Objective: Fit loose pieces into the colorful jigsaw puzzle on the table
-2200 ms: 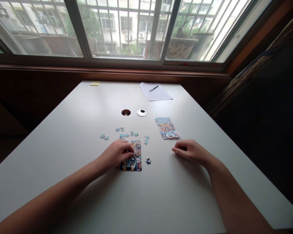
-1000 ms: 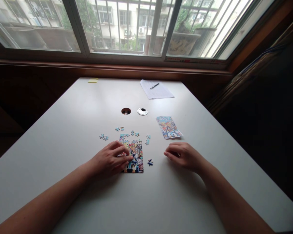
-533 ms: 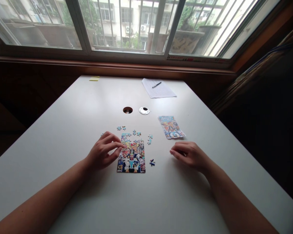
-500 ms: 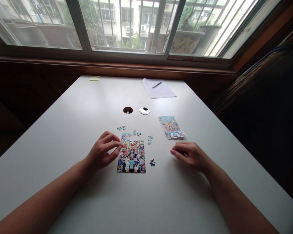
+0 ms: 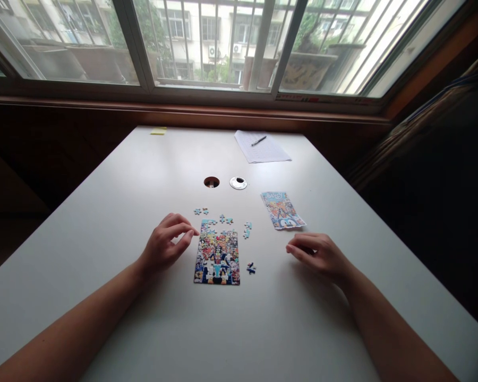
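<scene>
White worktop [image 5: 239, 329] holds a bright jigsaw puzzle [image 5: 218, 257], lying flat. Just beside its left edge is the left hand [image 5: 163, 246], fingers bent. The right hand [image 5: 321, 257] is curled up near the Bluey picture sheet [image 5: 283, 210]. I can't tell if either hand holds anything. Loose jigsaw pieces [image 5: 251, 268] lie nearby.

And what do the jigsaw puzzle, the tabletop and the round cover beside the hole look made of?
Jigsaw puzzle: likely cardboard with a printed face, judging by its thin, flat, interlocking shapes.
Tabletop: perhaps laminated or painted board, smooth and satin white, softly reflecting daylight.
Round cover: shiny silver, metal or metallic-coated plastic; its bright highlights leave that open.
</scene>
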Motion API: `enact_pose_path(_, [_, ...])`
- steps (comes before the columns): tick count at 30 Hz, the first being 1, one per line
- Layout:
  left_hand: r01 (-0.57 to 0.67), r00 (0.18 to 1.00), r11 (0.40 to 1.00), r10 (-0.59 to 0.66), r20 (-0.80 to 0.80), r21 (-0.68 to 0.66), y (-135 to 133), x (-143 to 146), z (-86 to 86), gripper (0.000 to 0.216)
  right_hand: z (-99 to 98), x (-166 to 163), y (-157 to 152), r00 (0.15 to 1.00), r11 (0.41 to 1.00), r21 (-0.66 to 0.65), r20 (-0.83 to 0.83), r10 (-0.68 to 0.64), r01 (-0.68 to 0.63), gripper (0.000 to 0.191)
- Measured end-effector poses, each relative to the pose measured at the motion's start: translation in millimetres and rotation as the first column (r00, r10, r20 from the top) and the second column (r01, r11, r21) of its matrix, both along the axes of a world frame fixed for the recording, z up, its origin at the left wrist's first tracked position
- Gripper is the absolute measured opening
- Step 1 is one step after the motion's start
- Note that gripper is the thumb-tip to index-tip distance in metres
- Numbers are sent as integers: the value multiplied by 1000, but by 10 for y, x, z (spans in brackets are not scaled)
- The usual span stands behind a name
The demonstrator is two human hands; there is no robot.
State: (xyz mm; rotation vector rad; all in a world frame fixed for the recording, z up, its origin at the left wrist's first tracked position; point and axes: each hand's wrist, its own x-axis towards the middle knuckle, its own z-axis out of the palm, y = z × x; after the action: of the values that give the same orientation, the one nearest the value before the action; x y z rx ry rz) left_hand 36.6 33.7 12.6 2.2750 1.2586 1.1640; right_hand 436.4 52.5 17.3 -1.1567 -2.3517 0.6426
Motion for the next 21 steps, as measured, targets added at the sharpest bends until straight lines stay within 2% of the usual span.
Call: enact_pose_path(21, [-15,999,995,19,41,-95,-23,-12,11,23,-19,-8,26,1000,1000,-24,12,2,-2,24])
